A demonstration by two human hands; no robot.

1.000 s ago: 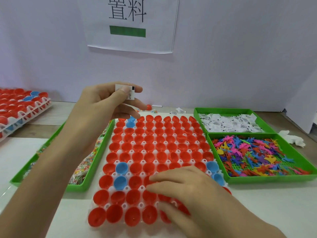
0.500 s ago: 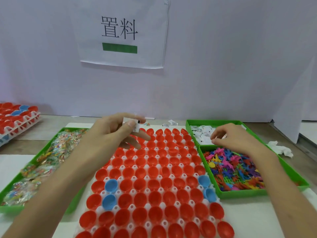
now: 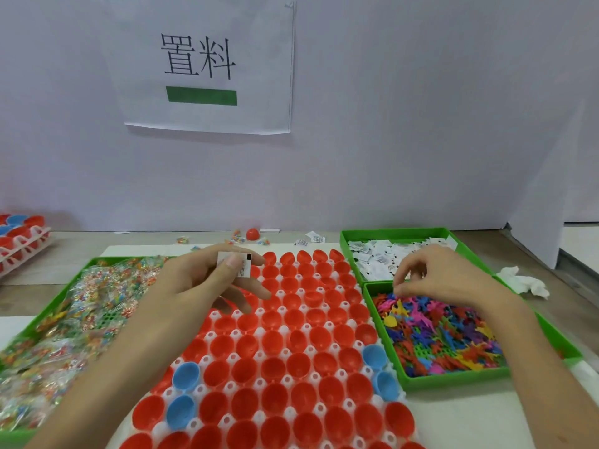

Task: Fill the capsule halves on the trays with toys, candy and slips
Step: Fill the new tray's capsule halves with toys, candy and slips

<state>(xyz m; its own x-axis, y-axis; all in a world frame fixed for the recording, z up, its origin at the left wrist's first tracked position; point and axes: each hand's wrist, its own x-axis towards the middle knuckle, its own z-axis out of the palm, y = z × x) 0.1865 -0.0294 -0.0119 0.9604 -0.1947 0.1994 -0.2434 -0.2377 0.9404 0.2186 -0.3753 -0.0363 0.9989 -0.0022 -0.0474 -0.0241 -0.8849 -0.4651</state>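
Red capsule halves (image 3: 291, 345) fill the white tray (image 3: 287, 380) at centre of the table (image 3: 470, 422), open side up, with a few blue halves (image 3: 185, 375) near both side edges. All visible cups look hollow.

Left hand (image 3: 201, 286) hovers over the tray's far left part, thumb and forefinger pinching a paper slip (image 3: 244, 268), other fingers loosely spread below it, clear of the cups.

Right hand (image 3: 444, 277) hangs over the shared rim between the two green bins on the right. Its fingers (image 3: 400, 288) are curled and bunched, tips at the far edge of the toys (image 3: 437, 332). Can't tell if they hold anything.

Slip bin (image 3: 405, 233) sits behind toy bin (image 3: 453, 379). Both butt against the white tray's right edge. Candy bin (image 3: 61, 296) is tight on the left edge, full of wrapped candy (image 3: 81, 319).

Free strip of table behind the trays, up to the wall: loose red half (image 3: 252, 234), stray slips and candy lie there. Stacked trays (image 3: 22, 241) far left, crumpled tissue (image 3: 525, 283) right of the bins. Sign (image 3: 207, 66) on the wall.
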